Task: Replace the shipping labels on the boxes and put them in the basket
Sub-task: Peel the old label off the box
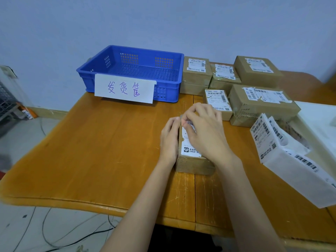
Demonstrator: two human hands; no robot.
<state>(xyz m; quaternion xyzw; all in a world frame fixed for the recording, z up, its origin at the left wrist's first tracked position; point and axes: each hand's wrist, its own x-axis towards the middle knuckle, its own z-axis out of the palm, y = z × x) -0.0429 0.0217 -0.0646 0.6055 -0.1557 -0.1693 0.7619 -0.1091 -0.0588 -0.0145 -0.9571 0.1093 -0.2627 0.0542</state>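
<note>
A small cardboard box lies on the wooden table in front of me, with a white shipping label on its top. My left hand grips the box's left side. My right hand lies over the label and pinches its far edge, which looks lifted and curled. Much of the label is hidden under that hand. The blue basket stands at the back left, with a handwritten paper sign on its front and nothing visible inside.
Several labelled cardboard boxes are grouped at the back right. A white box of spare labels lies at the right near a white surface. Cables run over the floor below the table's front edge.
</note>
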